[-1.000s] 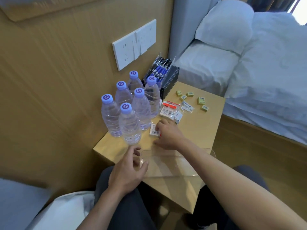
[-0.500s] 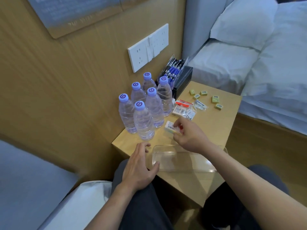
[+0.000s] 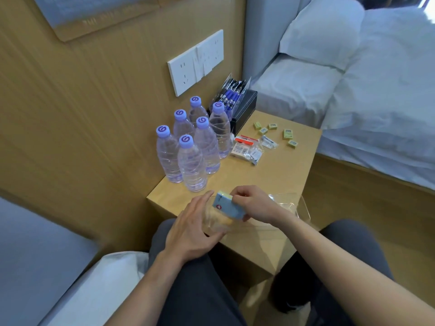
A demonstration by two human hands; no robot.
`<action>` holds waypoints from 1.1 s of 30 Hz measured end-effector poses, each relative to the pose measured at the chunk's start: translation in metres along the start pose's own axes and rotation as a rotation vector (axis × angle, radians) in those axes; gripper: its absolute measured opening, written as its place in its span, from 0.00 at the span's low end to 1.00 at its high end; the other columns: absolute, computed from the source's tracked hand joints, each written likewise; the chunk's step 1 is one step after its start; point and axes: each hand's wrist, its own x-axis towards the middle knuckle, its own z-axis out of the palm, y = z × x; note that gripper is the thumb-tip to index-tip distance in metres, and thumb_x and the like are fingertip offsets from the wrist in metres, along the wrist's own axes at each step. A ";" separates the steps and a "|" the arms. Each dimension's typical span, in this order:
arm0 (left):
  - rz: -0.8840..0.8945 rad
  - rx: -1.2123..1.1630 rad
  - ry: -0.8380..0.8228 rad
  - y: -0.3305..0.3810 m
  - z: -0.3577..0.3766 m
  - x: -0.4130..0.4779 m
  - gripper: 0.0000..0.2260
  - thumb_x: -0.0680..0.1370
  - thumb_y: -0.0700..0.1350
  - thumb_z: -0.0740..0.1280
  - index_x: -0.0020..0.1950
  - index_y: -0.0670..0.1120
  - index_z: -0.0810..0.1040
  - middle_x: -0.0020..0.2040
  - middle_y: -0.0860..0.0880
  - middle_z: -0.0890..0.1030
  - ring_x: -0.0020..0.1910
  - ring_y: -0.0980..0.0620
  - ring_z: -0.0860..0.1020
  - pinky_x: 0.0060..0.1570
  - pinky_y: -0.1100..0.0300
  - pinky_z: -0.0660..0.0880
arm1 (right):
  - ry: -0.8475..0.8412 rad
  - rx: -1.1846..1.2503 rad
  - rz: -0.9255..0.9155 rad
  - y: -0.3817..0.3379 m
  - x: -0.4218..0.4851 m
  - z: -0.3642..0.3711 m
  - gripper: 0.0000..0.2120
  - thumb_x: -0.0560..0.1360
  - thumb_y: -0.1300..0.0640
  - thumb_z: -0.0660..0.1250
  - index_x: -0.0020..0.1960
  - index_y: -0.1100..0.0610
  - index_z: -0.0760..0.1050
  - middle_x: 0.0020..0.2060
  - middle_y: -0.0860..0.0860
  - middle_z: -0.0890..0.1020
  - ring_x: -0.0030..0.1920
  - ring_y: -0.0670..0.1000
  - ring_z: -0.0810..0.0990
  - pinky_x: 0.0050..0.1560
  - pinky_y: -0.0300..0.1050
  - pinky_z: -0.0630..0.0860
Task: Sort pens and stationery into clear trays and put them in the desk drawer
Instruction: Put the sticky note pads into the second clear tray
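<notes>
A clear plastic tray point(image 3: 289, 208) lies at the near edge of the small wooden table point(image 3: 282, 175). My right hand point(image 3: 254, 204) pinches a small light-blue box point(image 3: 229, 208) with a red mark and holds it over the tray's left end. My left hand point(image 3: 193, 228) rests against the tray's left end, fingers straight, thumb along its near side. Farther back lie small packets of stationery point(image 3: 246, 149), several small yellow-green erasers point(image 3: 288, 135), and a clear pack of blue pens point(image 3: 231, 96) leaning on a black box point(image 3: 246, 111).
Several water bottles point(image 3: 191, 147) with purple caps stand at the table's left side by the wooden wall. A white socket panel point(image 3: 196, 61) is on the wall. A bed with white bedding point(image 3: 376, 90) borders the table on the right. My knees are under the table's near edge.
My right hand picked the small box up from beside the bottles and brought it back over the tray. My left hand moved right onto the tray's left end.
</notes>
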 end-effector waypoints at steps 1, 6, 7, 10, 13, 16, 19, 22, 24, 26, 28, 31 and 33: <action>0.016 0.011 -0.004 -0.001 0.001 0.000 0.41 0.71 0.66 0.70 0.79 0.59 0.55 0.71 0.62 0.66 0.68 0.60 0.69 0.64 0.56 0.72 | -0.024 -0.027 0.017 0.001 0.001 0.001 0.08 0.78 0.60 0.63 0.44 0.57 0.80 0.38 0.51 0.76 0.39 0.52 0.75 0.38 0.52 0.81; 0.028 0.045 0.013 -0.005 0.003 0.002 0.36 0.71 0.62 0.68 0.77 0.59 0.61 0.71 0.61 0.68 0.68 0.59 0.69 0.65 0.53 0.73 | -0.064 -0.072 0.086 0.006 0.004 0.013 0.08 0.78 0.57 0.66 0.52 0.59 0.81 0.41 0.53 0.77 0.40 0.53 0.76 0.36 0.47 0.79; 0.027 0.046 0.016 -0.006 0.003 0.002 0.35 0.70 0.62 0.68 0.76 0.59 0.62 0.71 0.61 0.69 0.68 0.59 0.69 0.65 0.53 0.73 | -0.043 -0.052 0.101 0.007 0.004 0.015 0.08 0.78 0.57 0.67 0.54 0.59 0.81 0.42 0.53 0.77 0.39 0.53 0.76 0.35 0.46 0.78; 0.024 0.038 0.028 -0.007 0.003 0.001 0.34 0.71 0.61 0.69 0.75 0.59 0.64 0.70 0.61 0.70 0.66 0.59 0.70 0.63 0.55 0.74 | -0.018 0.001 0.142 0.010 0.006 0.018 0.11 0.76 0.55 0.71 0.56 0.59 0.78 0.44 0.52 0.77 0.41 0.52 0.77 0.38 0.47 0.76; 0.021 0.027 0.040 -0.007 0.002 0.002 0.33 0.70 0.59 0.71 0.74 0.58 0.65 0.68 0.60 0.71 0.64 0.60 0.71 0.61 0.56 0.74 | 0.001 -0.107 0.167 0.015 0.007 0.021 0.18 0.72 0.56 0.75 0.58 0.57 0.73 0.52 0.54 0.78 0.49 0.54 0.80 0.46 0.50 0.80; 0.020 0.028 0.044 -0.006 0.003 0.002 0.33 0.70 0.59 0.71 0.74 0.58 0.65 0.68 0.60 0.72 0.64 0.60 0.71 0.60 0.57 0.74 | 0.089 -0.125 0.169 0.019 0.006 0.023 0.19 0.72 0.60 0.74 0.60 0.57 0.72 0.54 0.55 0.79 0.52 0.54 0.79 0.51 0.51 0.79; 0.024 0.032 0.048 -0.007 0.004 0.002 0.35 0.70 0.60 0.71 0.75 0.57 0.64 0.68 0.60 0.72 0.65 0.59 0.71 0.61 0.57 0.75 | 0.158 -0.086 0.151 0.025 0.008 0.021 0.10 0.72 0.60 0.75 0.50 0.56 0.77 0.46 0.54 0.80 0.44 0.52 0.78 0.47 0.50 0.79; 0.030 0.040 0.034 -0.008 0.004 0.002 0.37 0.71 0.61 0.71 0.77 0.56 0.63 0.69 0.58 0.71 0.66 0.59 0.70 0.61 0.58 0.75 | 0.169 0.004 0.167 0.029 0.007 0.016 0.03 0.74 0.62 0.73 0.48 0.58 0.80 0.44 0.57 0.82 0.43 0.54 0.81 0.52 0.56 0.81; 0.034 0.056 0.021 -0.007 0.005 0.002 0.36 0.70 0.61 0.71 0.76 0.56 0.63 0.69 0.58 0.70 0.67 0.59 0.70 0.60 0.58 0.76 | 0.177 0.017 0.199 0.030 0.007 0.014 0.03 0.76 0.62 0.71 0.49 0.60 0.81 0.44 0.57 0.83 0.44 0.54 0.82 0.52 0.54 0.81; 0.036 0.072 0.008 -0.007 0.007 0.002 0.35 0.71 0.61 0.70 0.75 0.56 0.65 0.70 0.58 0.70 0.67 0.58 0.69 0.59 0.57 0.77 | 0.202 -0.044 0.212 0.029 0.007 0.014 0.05 0.75 0.60 0.71 0.50 0.60 0.81 0.45 0.55 0.83 0.45 0.53 0.82 0.49 0.49 0.81; 0.032 0.089 -0.007 -0.005 0.009 0.003 0.33 0.71 0.61 0.70 0.75 0.56 0.66 0.71 0.57 0.69 0.69 0.58 0.68 0.58 0.59 0.76 | 0.229 -0.119 0.196 0.027 0.006 0.016 0.07 0.74 0.59 0.71 0.51 0.60 0.81 0.45 0.54 0.83 0.47 0.54 0.82 0.47 0.47 0.79; 0.017 0.118 -0.035 -0.004 0.009 0.004 0.31 0.73 0.61 0.69 0.74 0.55 0.69 0.74 0.55 0.66 0.71 0.56 0.66 0.58 0.59 0.75 | 0.273 -0.170 0.176 0.026 0.002 0.018 0.09 0.75 0.60 0.66 0.51 0.63 0.81 0.45 0.56 0.83 0.49 0.56 0.82 0.47 0.51 0.79; 0.010 0.131 -0.048 -0.004 0.010 0.006 0.28 0.73 0.61 0.68 0.72 0.55 0.71 0.75 0.55 0.65 0.72 0.55 0.66 0.60 0.58 0.75 | 0.302 -0.215 0.156 0.027 -0.002 0.017 0.11 0.74 0.62 0.61 0.52 0.62 0.81 0.46 0.55 0.83 0.48 0.57 0.81 0.46 0.51 0.79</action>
